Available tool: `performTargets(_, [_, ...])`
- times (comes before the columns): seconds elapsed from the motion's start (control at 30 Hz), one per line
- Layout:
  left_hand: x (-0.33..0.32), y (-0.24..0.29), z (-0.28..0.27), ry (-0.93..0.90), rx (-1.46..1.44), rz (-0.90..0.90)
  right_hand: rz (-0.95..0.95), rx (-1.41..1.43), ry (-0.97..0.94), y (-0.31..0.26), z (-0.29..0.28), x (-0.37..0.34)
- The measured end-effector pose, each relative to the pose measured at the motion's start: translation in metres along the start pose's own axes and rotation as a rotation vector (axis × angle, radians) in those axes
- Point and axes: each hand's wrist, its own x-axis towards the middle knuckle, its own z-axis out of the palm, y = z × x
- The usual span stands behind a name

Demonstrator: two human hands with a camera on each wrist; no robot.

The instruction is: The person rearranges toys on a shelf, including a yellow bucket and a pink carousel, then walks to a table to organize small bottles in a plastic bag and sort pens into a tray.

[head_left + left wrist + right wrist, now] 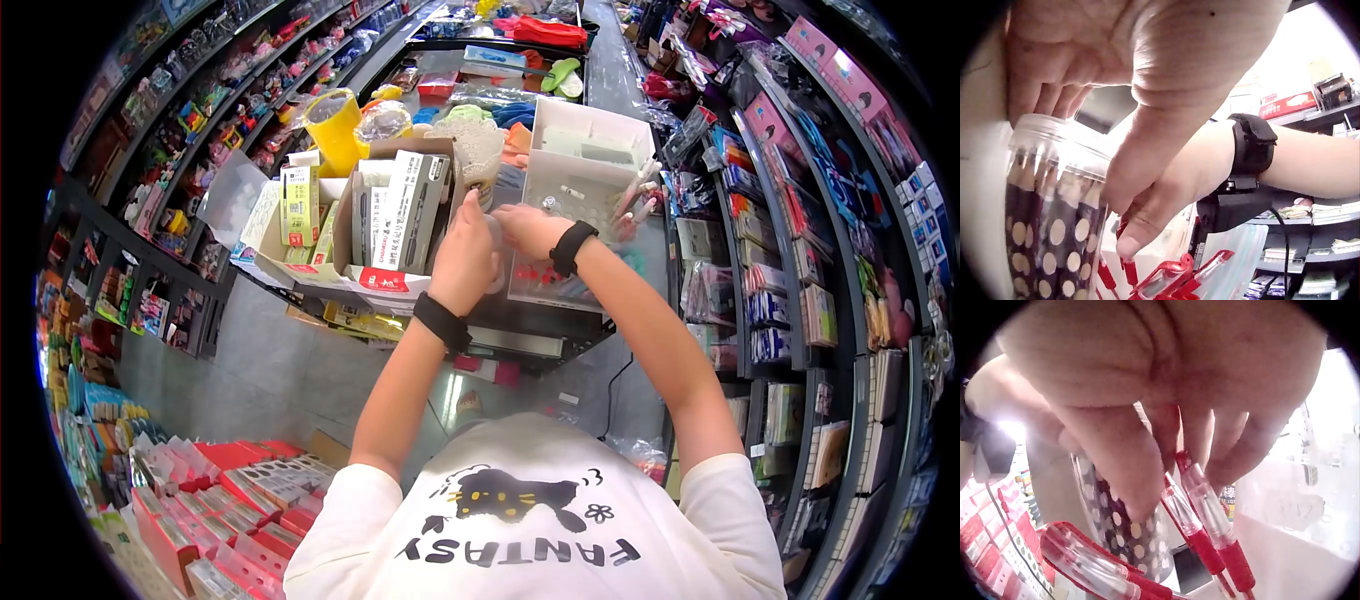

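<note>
My left hand (464,255) grips a clear plastic tub (1054,144) of dark pencils with pale dots (1047,244). Its thumb lies along one side at the lid, with the fingers round the far side. Close against that tub, my right hand (532,232) hangs palm down over several clear pens with red grips (1210,531). In the right wrist view its thumb overlaps the dotted tub while the other fingers point downward behind the pens. I cannot tell whether the right fingers pinch one of those pens.
A white box (567,160) and clear trays stand to the right. On the left are cardboard boxes (390,285) of pen packs and a yellow cup (336,130). Packed shelves (780,240) line both sides. Red-packaged goods (215,500) lie at lower left, beside the tiled floor (270,350).
</note>
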Motion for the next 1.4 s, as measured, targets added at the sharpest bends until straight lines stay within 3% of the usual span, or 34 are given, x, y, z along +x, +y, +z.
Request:
performTargets(0.3, [0.001,-0.008,0.004,-0.011,-0.019,0.05,-0.016,0.047,0.121,-0.007,-0.007,-0.013])
performTargets(0.4, [0.002,-0.003,0.001,-0.036,-0.01,0.065,0.078,0.048,-0.027,-0.003,-0.016,-0.02])
performTargets(0.53, [0.003,0.002,-0.001,-0.06,0.007,0.089,0.018,0.023,-0.19,-0.009,-0.031,-0.04])
performTargets(0.63, [0.002,0.005,0.0,-0.03,0.131,0.174,-0.03,-0.019,-0.185,-0.009,-0.031,-0.053])
performTargets(0.67, [0.002,0.007,0.001,-0.012,0.191,0.212,-0.128,-0.139,-0.151,-0.003,-0.028,-0.058])
performTargets(0.87, [-0.001,0.01,0.009,-0.113,0.26,0.234,-0.211,-0.283,-0.045,0.0,-0.011,-0.062])
performTargets(0.97, [-0.005,0.015,0.008,-0.105,0.234,0.225,-0.106,-0.328,-0.022,-0.018,-0.012,-0.063])
performTargets(1.07, [-0.007,0.017,0.006,-0.105,0.223,0.224,-0.066,-0.33,0.001,-0.02,-0.01,-0.062])
performTargets(1.27, [-0.01,0.016,0.0,-0.099,0.206,0.237,-0.085,-0.026,-0.033,0.008,-0.023,-0.053])
performTargets(1.4, [-0.006,0.017,0.007,-0.147,0.26,0.257,-0.06,-0.042,-0.107,0.006,-0.031,-0.064])
